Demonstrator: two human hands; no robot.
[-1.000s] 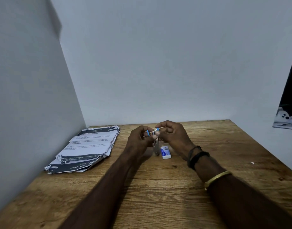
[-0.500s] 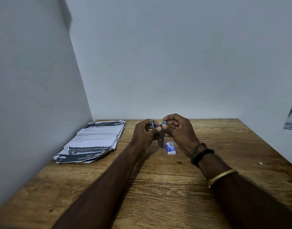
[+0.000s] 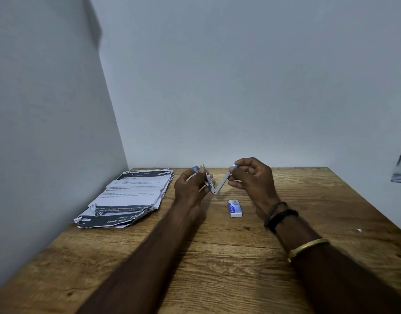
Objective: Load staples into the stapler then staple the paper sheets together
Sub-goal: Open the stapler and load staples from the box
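Head view. Asker: Where is the stapler [image 3: 222, 182]?

Me: Between my 2 hands, held over the middle of the bench [image 3: 217, 264], toward the far wall. It stands open in a V with the hinge at the bottom. Its 2 metal arms rise left and right, each with a blue tip.

Asker: How are the hands set?

Me: My left hand [image 3: 190, 189] has its fingers curled round the left arm, which is mostly hidden behind them. My right hand [image 3: 251, 177] pinches the top of the right arm between thumb and forefinger, just under the blue tip. Its other fingers are curled in loosely.

Asker: Are there staples in the channel?

Me: I cannot tell, it is too small and blurred.

Asker: And the spare staples?

Me: A small white-and-blue staple box [image 3: 235, 208] lies flat on the bench just nearer to me than the hinge, beside my right wrist. It touches neither hand.

Asker: The paper?

Me: The paper sheets [image 3: 131, 196] sit in 1 untidy stack at the left, close to the side wall and apart from the stapler. They are printed with dark bands, and their near edges are torn and curled.

Asker: Anything further out?

Me: I have 2 black bands [image 3: 280, 215] on my right wrist and 1 gold bangle [image 3: 307, 245] higher up the forearm. Pale walls stand behind and to the left.
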